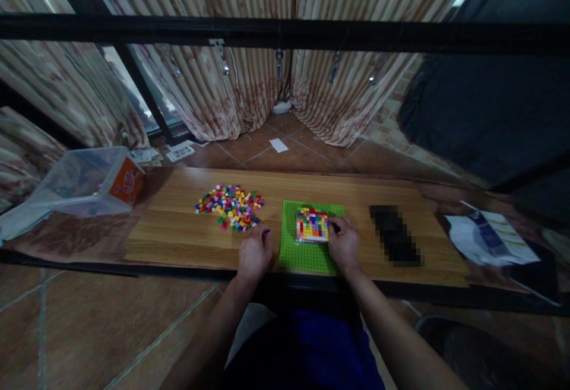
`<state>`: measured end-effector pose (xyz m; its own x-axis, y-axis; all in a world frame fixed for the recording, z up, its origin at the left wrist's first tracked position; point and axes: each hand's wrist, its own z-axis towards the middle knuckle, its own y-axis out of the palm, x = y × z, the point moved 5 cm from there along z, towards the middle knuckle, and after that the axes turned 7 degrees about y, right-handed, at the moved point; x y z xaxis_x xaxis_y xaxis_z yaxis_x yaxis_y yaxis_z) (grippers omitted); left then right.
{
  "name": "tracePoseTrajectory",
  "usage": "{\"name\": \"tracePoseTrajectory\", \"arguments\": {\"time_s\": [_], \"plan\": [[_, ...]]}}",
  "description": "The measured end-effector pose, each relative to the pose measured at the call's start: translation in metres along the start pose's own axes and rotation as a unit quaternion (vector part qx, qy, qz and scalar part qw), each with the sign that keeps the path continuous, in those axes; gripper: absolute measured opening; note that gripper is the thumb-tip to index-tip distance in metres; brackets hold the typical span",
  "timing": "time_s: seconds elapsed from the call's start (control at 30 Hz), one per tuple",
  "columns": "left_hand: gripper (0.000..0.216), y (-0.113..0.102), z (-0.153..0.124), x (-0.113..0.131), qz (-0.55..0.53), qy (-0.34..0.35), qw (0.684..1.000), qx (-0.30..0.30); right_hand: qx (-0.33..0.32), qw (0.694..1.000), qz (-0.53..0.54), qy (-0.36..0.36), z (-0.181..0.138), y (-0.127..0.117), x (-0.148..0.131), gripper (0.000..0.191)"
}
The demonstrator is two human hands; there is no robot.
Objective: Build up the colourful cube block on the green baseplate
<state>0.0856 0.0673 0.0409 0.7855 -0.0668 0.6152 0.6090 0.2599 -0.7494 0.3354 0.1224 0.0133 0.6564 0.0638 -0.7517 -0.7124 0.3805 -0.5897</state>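
Note:
A green studded baseplate [291,256] lies on the wooden board in front of me. On it sits a low, multicoloured toy brick build [312,225], with white, yellow, red and purple bricks on top. My right hand [345,244] is closed at the build's right edge, thumb and fingers against it. To the left of the baseplate, my left hand [255,252] is in a pinch. A tiny dark purple brick [266,231] seems to show at its fingertips. Just beyond that hand spreads a pile of small loose bricks [231,205] in many colours.
The wooden board [178,241] carries all of this. A blurred-out black object [395,235] lies on its right. A clear plastic bin [89,179] with an orange label stands at far left, papers [494,238] at far right. A dark metal bar [285,34] crosses beyond, before curtains.

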Motion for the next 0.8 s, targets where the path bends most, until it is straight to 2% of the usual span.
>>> {"name": "tracePoseTrajectory", "arguments": {"time_s": [0.17,0.33,0.43,0.6,0.8], "plan": [[0.013,0.011,0.004,0.023,-0.129,0.044,0.991,-0.006,-0.003,1.0,0.003,-0.005,0.0,0.0,0.0,0.031],[0.016,0.019,0.013,0.049,-0.157,0.092,0.983,-0.007,0.002,1.0,0.0,-0.007,0.0,0.0,-0.002,0.029],[0.019,0.023,0.02,0.066,-0.142,0.14,0.98,-0.011,0.001,1.0,0.002,-0.002,0.0,0.0,-0.002,0.028],[0.023,0.033,0.03,0.083,-0.054,0.202,0.978,-0.027,-0.002,1.0,0.006,-0.003,0.0,-0.001,-0.005,0.028],[0.021,0.039,0.039,0.086,0.021,0.221,0.974,-0.042,-0.004,1.0,0.01,0.007,0.0,-0.002,-0.008,0.027]]}}
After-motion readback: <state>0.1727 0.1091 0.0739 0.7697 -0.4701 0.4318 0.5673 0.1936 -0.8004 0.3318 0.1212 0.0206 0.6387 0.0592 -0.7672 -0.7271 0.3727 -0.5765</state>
